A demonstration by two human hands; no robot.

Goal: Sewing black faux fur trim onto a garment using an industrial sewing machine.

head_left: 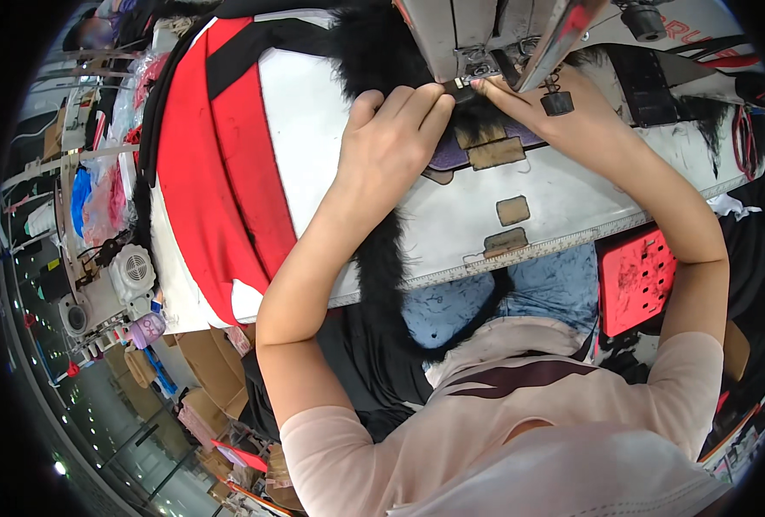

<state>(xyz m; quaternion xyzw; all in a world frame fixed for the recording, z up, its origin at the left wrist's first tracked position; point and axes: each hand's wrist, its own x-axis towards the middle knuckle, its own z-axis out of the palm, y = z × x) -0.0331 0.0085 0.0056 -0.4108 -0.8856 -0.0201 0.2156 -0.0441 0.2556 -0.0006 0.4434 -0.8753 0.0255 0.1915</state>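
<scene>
At the sewing machine [486, 43], my left hand [399, 129] is closed on black fur trim [374, 60], its fingers bent and pressed together left of the presser foot. From the other side my right hand [563, 108] reaches in, thumb tip close beside the foot, pinching the trim's edge; the machine head hides part of its fingers. A length of the fur hangs over the table edge into my lap. Left of my hands lies a red garment piece [197, 164] with a black band, joined to the fur's far end.
The white table [451, 233] has a ruler strip along its front edge and brown tape patches. A red perforated plastic panel [636, 280] is below its right side. At left stand a thread stand with a purple spool [148, 329], plastic bags and cardboard boxes [210, 366].
</scene>
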